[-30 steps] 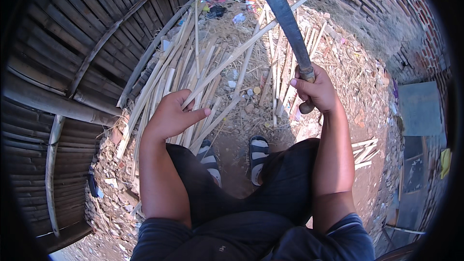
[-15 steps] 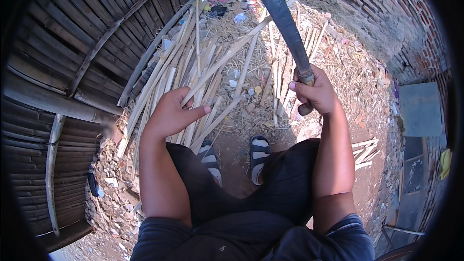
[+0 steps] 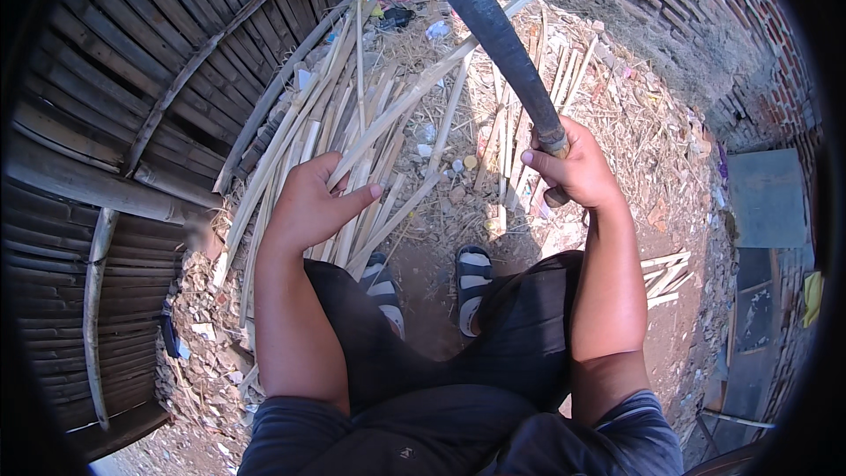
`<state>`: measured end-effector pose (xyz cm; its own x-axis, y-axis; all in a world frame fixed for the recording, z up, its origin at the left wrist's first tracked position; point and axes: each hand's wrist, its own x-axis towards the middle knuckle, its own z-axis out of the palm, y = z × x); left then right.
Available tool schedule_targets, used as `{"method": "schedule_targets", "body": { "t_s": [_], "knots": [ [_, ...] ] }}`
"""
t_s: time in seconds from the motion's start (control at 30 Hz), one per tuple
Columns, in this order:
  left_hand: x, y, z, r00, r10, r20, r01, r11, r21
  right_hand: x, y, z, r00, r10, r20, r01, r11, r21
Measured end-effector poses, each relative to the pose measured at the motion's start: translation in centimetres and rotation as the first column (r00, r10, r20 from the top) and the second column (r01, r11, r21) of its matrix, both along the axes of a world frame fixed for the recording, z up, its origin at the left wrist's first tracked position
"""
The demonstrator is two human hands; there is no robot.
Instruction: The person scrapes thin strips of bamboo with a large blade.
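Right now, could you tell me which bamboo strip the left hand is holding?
The long strip running diagonally up to the right from the left hand, lifted above the pile.

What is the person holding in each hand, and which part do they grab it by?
The right hand is closed around the handle end of a long machete, blade raised. The left hand holds a long split bamboo strip near its lower end.
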<state>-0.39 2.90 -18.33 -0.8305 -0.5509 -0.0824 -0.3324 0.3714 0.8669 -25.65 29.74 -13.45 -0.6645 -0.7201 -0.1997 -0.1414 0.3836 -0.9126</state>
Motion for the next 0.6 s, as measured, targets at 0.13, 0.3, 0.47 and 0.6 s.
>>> {"method": "schedule_targets", "body": {
  "t_s": [0.13, 0.3, 0.47, 0.6],
  "knots": [
    [0.0, 0.2, 0.2, 1.000, 0.007, -0.020, -0.007, 1.000, -0.023, 0.8, -0.8, 1.0, 0.998, -0.064, -0.019, 0.065, 0.996, 0.060],
    [-0.1, 0.6, 1.8, 0.997, 0.038, 0.067, -0.034, 0.997, -0.063, -0.4, -0.4, -0.1, 0.997, 0.032, -0.072, -0.025, 0.995, 0.094],
    [-0.4, 1.0, 1.1, 0.997, 0.036, -0.063, -0.039, 0.997, -0.061, -0.7, -0.2, -1.4, 0.998, 0.007, -0.060, -0.011, 0.998, -0.057],
    [-0.1, 0.6, 1.3, 0.999, 0.041, -0.003, -0.041, 0.997, -0.062, -0.5, -0.1, -0.6, 1.000, 0.004, 0.024, -0.004, 1.000, 0.005]
  ]
}}
